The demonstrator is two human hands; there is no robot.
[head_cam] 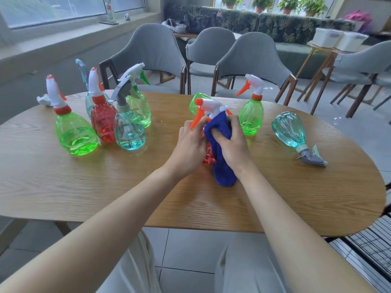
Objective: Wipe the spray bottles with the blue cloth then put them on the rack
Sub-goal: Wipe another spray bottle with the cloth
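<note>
Wooden table [84, 187], centre: my left hand [190, 144] grips the red spray bottle [208, 158] at its neck; my right hand [234, 142] clutches the blue cloth [220, 149] around its body. Best wiped by turning the bottle within the cloth (rack [368, 240] stands off the near right edge).

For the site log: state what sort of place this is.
Probably a lounge or café-style common room: grey upholstered chairs stand around an oval wooden table, a long leaf-patterned sofa runs along the back, and there are potted plants behind it.
</note>
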